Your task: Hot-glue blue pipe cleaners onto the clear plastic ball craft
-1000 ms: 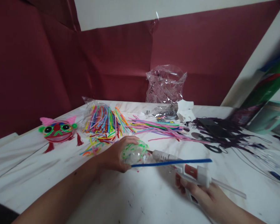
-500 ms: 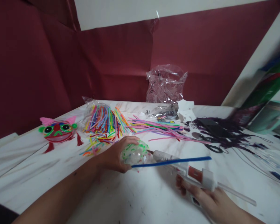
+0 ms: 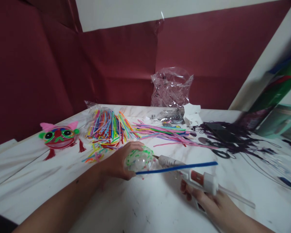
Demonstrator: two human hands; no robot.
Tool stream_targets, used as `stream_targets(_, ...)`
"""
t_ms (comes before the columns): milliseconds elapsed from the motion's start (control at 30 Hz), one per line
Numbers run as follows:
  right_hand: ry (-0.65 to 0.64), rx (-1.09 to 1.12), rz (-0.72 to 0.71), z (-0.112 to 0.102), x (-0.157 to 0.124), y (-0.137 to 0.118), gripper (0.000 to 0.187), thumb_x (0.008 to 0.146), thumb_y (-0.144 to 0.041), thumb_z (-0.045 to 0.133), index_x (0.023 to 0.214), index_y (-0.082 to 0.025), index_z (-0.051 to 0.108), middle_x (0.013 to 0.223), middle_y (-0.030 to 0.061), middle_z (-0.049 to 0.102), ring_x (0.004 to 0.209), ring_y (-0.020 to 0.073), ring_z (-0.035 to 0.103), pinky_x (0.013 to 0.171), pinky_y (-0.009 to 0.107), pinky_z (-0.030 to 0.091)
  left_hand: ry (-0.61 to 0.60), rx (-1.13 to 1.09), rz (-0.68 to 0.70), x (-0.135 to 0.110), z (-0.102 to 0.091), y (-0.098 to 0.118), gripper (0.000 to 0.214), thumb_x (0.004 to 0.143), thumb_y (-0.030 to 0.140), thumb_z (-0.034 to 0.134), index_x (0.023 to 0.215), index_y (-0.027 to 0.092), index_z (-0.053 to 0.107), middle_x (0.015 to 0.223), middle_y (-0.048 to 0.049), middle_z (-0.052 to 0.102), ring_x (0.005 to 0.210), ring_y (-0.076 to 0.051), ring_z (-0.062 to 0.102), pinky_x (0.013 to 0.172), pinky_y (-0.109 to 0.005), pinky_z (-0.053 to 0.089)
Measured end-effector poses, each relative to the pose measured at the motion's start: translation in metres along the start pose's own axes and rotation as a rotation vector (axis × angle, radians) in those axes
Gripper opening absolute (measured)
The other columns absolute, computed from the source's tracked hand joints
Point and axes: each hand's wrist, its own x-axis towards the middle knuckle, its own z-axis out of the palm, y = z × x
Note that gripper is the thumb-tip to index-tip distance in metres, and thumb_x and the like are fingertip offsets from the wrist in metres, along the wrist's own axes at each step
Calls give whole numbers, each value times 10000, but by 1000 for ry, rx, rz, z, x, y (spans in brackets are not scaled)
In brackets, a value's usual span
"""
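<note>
My left hand [image 3: 129, 158] is closed around a clear, rounded plastic piece [image 3: 140, 162] with green markings along its upper part. A blue pipe cleaner [image 3: 177, 168] sticks out to the right from between the thumb and that piece. In my right hand [image 3: 206, 197] is a white hot glue gun [image 3: 199, 179], fingers wrapped round its handle. Its nozzle points left, at the right edge of the plastic piece; whether they touch I cannot tell. A translucent glue stick [image 3: 237, 195] protrudes from the gun's back end.
A finished-looking animal face [image 3: 59, 136] with pink ears and red tassels lies at left. Behind my hands are a bag of coloured pipe cleaners [image 3: 104, 124] and loose pink ones [image 3: 165, 131]. Black scissors [image 3: 220, 153], dark strands [image 3: 242, 142] and a phone [image 3: 220, 132] lie right.
The glue gun and my right hand have shifted slightly left, and its glue stick shows less length behind. My left hand keeps its hold on the plastic piece and blue pipe cleaner.
</note>
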Motion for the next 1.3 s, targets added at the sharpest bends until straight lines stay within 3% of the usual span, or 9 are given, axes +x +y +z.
stream_targets(167,57,-21,39,3,-2,-6,377,822,-509,486,793,-211,716,778,72,705,750,242,664,698,342,565,7,-6,5,0,1,-2,793,567,250,729,1286,272,395,1348,-113,448,1280,-351,407,1071,-516,348)
stream_targets(367,-62,-21,11,1,6,-7,444,857,-517,398,767,-198,694,755,72,702,689,223,654,647,327,553,13,-1,9,-1,1,-3,807,562,257,746,1291,261,398,1345,-122,452,1286,-356,405,1075,-512,348)
stream_targets(467,-19,-14,28,3,5,-9,456,857,-519,386,743,-198,689,751,74,700,696,224,654,639,325,551,9,2,16,-1,1,-3,805,564,253,740,1292,264,397,1344,-118,452,1284,-350,409,1074,-508,355)
stream_targets(767,21,-63,-2,-3,-6,0,324,787,-506,557,793,-231,729,792,65,727,772,255,690,728,339,587,19,4,22,1,1,-1,780,574,252,719,1286,261,402,1331,-115,468,1273,-334,420,1068,-507,357)
stream_targets(967,-3,-35,18,-2,-12,7,365,759,-529,602,875,-209,732,901,100,747,835,268,704,760,337,591,34,5,40,2,1,2,765,587,253,715,1283,256,397,1313,-119,477,1258,-329,436,1058,-502,368)
stream_targets(1167,85,-32,40,4,-13,11,412,771,-558,574,897,-200,733,897,102,755,848,265,711,775,326,591,34,18,56,2,1,0,783,577,245,717,1288,254,390,1311,-119,478,1257,-334,435,1057,-512,368)
stream_targets(1300,7,-80,12,7,-19,17,425,774,-522,601,1022,-198,721,1056,107,736,983,284,690,858,351,567,49,11,57,3,2,1,786,575,263,737,1283,254,396,1298,-124,486,1241,-335,453,1053,-513,378)
